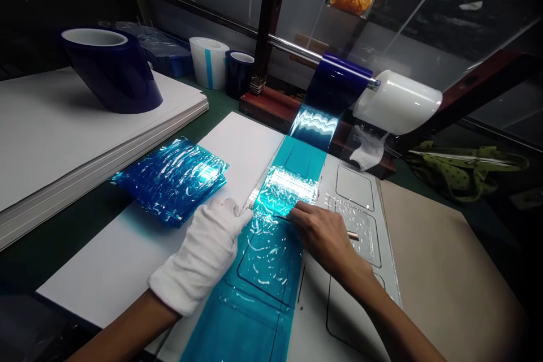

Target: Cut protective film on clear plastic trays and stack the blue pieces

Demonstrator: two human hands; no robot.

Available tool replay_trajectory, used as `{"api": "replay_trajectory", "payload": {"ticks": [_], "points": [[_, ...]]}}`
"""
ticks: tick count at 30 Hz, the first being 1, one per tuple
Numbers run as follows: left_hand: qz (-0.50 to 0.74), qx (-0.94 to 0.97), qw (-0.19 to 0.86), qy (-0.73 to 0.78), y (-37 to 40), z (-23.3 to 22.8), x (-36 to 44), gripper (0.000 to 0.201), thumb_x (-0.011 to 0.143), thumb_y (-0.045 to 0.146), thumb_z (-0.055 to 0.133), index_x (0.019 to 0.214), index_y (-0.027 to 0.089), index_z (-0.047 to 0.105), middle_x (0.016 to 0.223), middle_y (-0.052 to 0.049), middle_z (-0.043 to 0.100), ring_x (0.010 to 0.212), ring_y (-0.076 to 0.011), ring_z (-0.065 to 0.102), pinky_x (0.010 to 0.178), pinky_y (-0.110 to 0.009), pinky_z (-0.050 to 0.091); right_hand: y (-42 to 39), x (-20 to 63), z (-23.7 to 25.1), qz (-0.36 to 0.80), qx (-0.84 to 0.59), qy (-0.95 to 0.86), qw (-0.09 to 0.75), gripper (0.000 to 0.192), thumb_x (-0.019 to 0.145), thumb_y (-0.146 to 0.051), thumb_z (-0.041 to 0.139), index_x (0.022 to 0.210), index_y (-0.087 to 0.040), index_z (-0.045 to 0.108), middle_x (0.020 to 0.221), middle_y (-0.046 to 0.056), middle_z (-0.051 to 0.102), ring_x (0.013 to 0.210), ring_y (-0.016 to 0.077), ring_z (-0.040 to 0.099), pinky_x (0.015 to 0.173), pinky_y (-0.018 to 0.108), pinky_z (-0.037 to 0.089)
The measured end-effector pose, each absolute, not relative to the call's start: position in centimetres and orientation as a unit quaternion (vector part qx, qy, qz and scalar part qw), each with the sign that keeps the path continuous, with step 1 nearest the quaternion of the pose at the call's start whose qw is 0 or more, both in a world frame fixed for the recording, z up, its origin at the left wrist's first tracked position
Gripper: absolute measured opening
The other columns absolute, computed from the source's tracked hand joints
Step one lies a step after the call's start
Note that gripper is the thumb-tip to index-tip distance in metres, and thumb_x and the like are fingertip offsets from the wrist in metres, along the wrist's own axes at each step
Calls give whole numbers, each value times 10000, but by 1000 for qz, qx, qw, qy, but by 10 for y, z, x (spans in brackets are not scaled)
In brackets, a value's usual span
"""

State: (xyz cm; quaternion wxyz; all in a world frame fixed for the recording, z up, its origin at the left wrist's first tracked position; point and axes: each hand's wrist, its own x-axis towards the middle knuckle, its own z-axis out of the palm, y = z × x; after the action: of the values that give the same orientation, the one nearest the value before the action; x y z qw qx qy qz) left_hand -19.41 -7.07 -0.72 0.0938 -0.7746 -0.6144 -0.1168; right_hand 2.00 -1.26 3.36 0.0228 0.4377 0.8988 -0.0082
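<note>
A long strip of clear blue film (271, 271) runs from the roll down over a pale sheet with black outlined panels (354, 184). My left hand (207, 243), in a white glove, is at the strip's left edge, its fingers closed and pinching the film's edge. My bare right hand (324, 237) rests low over the strip's right side. It is closed around a slim metal tool (353, 235); one end sticks out behind the hand, and a thin dark tip lies across the film. Most of the tool is hidden in the fingers.
Crinkled blue film pieces (178, 181) lie left on white sheets. A large blue roll (114, 70) stands on a paper stack (55, 124). The strip's roll (339, 79) and a white roll (399, 102) hang from a metal bar. Brown board (441, 260) is at right.
</note>
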Motion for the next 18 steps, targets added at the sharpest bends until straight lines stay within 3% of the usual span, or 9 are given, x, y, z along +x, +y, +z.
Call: {"api": "replay_trajectory", "payload": {"ticks": [8,15,18], "points": [[-107,-771,71,-624,-75,2,-193,266,966,206,362,981,198,628,771,-17,469,624,-119,407,517,-251,296,-27,67,37,2,455,890,42,236,934,-99,442,850,-209,634,794,-7,633,630,117,537,497,256,154],[-128,-777,59,-614,-72,5,-194,328,943,107,312,1038,175,619,816,-36,503,711,-146,449,588,-276,355,-37,88,42,25,474,878,57,263,903,-66,427,752,-186,607,743,4,620,605,120,548,471,234,162],[-161,-765,39,-623,-86,11,-192,299,936,170,373,1097,184,625,850,-63,549,788,-197,504,659,-334,408,-45,99,45,26,489,871,43,286,919,-109,413,750,-196,627,735,9,638,583,131,567,457,232,190]]}}
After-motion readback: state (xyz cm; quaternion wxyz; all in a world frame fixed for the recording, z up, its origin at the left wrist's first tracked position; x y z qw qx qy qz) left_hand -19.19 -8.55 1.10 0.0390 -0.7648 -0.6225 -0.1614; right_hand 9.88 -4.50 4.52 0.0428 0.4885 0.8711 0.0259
